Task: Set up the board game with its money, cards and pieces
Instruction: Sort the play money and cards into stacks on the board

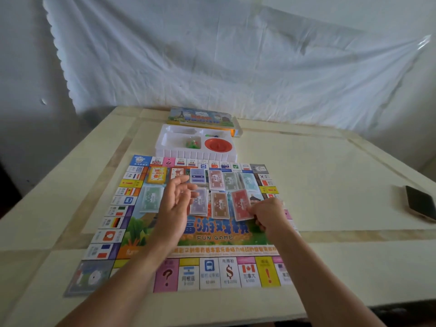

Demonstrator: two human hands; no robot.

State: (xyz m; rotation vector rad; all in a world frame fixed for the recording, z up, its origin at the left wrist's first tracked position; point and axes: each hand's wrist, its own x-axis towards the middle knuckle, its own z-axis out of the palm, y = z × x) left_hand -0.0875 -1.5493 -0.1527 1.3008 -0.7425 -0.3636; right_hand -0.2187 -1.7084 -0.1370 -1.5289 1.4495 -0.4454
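The colourful game board [212,272] lies flat on the table. Several stacks of play money sit in its middle: a green stack [151,199], a purple one [199,175], a red one marked 10 [215,179], a brown one [220,205] and a red stack [240,204]. A yellow card deck [157,175] lies at the board's upper left. My left hand [175,199] hovers open above the board, fingers relaxed. My right hand [267,214] pinches the lower right corner of the red stack.
A white plastic tray [165,147] behind the board holds green pieces [192,142] and a red disc [217,144]. The box lid [203,118] lies beyond it. A phone [420,204] rests near the table's right edge. A white sheet hangs behind.
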